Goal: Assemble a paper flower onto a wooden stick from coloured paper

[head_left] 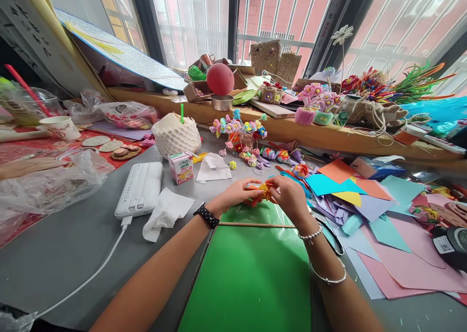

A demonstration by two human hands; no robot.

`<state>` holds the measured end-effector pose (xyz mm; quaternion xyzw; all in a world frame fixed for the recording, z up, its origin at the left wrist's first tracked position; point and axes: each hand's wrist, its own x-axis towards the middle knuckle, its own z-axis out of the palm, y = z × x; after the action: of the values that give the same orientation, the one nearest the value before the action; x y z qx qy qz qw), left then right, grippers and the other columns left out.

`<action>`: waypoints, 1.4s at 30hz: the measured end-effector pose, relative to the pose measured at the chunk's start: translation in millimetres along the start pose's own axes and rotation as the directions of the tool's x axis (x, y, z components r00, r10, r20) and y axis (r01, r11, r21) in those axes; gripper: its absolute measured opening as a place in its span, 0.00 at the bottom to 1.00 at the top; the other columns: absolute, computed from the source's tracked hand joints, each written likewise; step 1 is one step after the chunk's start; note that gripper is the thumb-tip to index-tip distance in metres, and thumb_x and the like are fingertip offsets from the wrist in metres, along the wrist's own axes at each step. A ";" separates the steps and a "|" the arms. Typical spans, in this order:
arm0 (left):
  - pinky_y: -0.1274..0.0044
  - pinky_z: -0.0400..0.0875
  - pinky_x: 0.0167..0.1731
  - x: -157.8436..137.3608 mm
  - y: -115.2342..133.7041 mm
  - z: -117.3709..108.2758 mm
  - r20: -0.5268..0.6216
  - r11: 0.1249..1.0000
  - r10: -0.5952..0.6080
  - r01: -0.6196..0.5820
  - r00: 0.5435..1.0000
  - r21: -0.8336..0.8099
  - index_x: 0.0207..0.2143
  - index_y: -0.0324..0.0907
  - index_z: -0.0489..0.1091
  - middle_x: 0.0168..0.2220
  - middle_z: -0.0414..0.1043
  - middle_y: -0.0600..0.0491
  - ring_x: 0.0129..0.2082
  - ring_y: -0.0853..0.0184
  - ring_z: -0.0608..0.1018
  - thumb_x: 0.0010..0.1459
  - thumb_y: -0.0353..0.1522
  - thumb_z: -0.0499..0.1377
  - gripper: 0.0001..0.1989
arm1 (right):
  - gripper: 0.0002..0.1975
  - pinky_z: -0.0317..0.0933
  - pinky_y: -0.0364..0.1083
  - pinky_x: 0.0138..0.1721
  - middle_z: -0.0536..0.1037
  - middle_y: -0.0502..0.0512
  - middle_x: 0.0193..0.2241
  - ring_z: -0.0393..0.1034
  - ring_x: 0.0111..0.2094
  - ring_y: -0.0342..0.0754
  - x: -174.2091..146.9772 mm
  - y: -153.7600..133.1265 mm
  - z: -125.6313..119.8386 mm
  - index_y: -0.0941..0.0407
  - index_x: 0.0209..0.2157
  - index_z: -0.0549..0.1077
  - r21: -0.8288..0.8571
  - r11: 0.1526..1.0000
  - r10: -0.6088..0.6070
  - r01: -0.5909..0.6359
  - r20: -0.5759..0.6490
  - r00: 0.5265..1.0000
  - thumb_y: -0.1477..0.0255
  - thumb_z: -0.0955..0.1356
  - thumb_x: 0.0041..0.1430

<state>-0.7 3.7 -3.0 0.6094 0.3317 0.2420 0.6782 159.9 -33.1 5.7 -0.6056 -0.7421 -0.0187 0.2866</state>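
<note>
My left hand (239,195) and my right hand (291,196) meet over the far end of a glossy green board (255,278). Between their fingertips is a small piece of folded orange and yellow paper (266,191), partly covered by the fingers. Both hands are closed on it. A thin wooden stick (257,224) lies across the board just nearer than my hands. Beyond them sit multicoloured folded paper balls (300,171). Scissors or a similar tool with a black loop handle (333,237) lies beside my right wrist, partly hidden.
Coloured paper sheets (419,254) and cut strips (330,210) spread at the right. Leftward are a white power bank (140,188) with a cable, crumpled tissue (168,213), a drink carton (181,168) and a coconut (177,135). Another person's hand (32,167) rests at far left.
</note>
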 end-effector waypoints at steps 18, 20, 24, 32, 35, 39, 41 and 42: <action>0.74 0.72 0.30 5.1 -2.3 -4.5 -0.184 0.965 0.260 -0.264 0.948 0.008 0.44 0.40 0.58 0.38 0.69 0.47 0.30 0.67 0.75 0.46 0.35 0.60 0.23 | 0.17 0.62 0.48 0.45 0.76 0.53 0.36 0.69 0.40 0.46 4.0 16.2 -10.1 0.56 0.37 0.72 0.803 0.564 0.112 -0.195 0.160 0.981 0.79 0.60 0.44; 0.74 0.72 0.31 6.0 -4.0 -5.8 -0.179 0.963 0.267 -0.270 0.947 0.010 0.42 0.40 0.59 0.39 0.69 0.47 0.32 0.65 0.75 0.46 0.35 0.60 0.21 | 0.17 0.61 0.48 0.45 0.76 0.52 0.36 0.69 0.40 0.47 3.4 17.3 -11.1 0.56 0.36 0.73 0.813 0.541 0.104 -0.217 0.191 0.976 0.79 0.60 0.44; 0.74 0.72 0.31 7.0 -5.3 -6.7 -0.159 0.961 0.273 -0.278 0.949 -0.010 0.42 0.40 0.60 0.38 0.70 0.48 0.32 0.65 0.76 0.45 0.35 0.60 0.21 | 0.18 0.61 0.47 0.44 0.76 0.51 0.37 0.69 0.41 0.46 2.1 19.9 -12.9 0.55 0.36 0.74 0.824 0.503 0.099 -0.262 0.246 0.964 0.79 0.60 0.44; 0.74 0.72 0.30 5.9 -5.7 -6.7 -0.178 0.956 0.290 -0.293 0.940 0.014 0.42 0.39 0.61 0.36 0.71 0.48 0.32 0.65 0.76 0.45 0.33 0.59 0.20 | 0.19 0.59 0.46 0.44 0.73 0.52 0.42 0.64 0.46 0.48 0.8 20.2 -12.3 0.53 0.38 0.74 0.815 0.507 0.086 -0.280 0.276 0.957 0.78 0.61 0.44; 0.74 0.73 0.29 5.0 -5.0 -5.9 -0.177 0.957 0.288 -0.291 0.941 0.009 0.42 0.39 0.61 0.36 0.71 0.49 0.32 0.65 0.76 0.46 0.33 0.59 0.19 | 0.19 0.57 0.47 0.45 0.73 0.52 0.42 0.62 0.47 0.49 1.0 18.9 -13.2 0.53 0.38 0.74 0.802 0.531 0.079 -0.274 0.275 0.958 0.78 0.61 0.44; 0.76 0.73 0.29 3.8 -4.2 -5.0 -0.183 0.956 0.287 -0.293 0.940 -0.005 0.42 0.39 0.61 0.35 0.71 0.49 0.30 0.66 0.76 0.46 0.32 0.59 0.19 | 0.19 0.56 0.48 0.46 0.73 0.52 0.41 0.62 0.46 0.49 1.4 18.4 -13.4 0.53 0.38 0.74 0.785 0.565 0.078 -0.256 0.258 0.963 0.79 0.60 0.44; 0.76 0.73 0.29 3.5 -4.5 -5.0 -0.184 0.957 0.285 -0.291 0.940 -0.001 0.42 0.39 0.61 0.35 0.71 0.49 0.29 0.67 0.76 0.46 0.32 0.59 0.19 | 0.20 0.56 0.48 0.46 0.73 0.52 0.41 0.63 0.45 0.48 1.6 18.3 -12.2 0.53 0.38 0.74 0.781 0.573 0.081 -0.250 0.250 0.965 0.79 0.60 0.44; 0.76 0.73 0.29 3.6 -4.8 -5.1 -0.184 0.957 0.286 -0.291 0.940 0.001 0.42 0.39 0.61 0.35 0.71 0.49 0.29 0.68 0.76 0.46 0.32 0.59 0.19 | 0.19 0.56 0.47 0.46 0.73 0.52 0.41 0.63 0.45 0.48 1.7 18.1 -11.5 0.53 0.38 0.74 0.779 0.576 0.082 -0.247 0.246 0.966 0.79 0.60 0.44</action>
<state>-2.5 9.1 -8.5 0.6177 0.2965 0.3978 0.6101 180.9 -31.1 10.2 -0.4763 -0.6336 0.4003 0.4598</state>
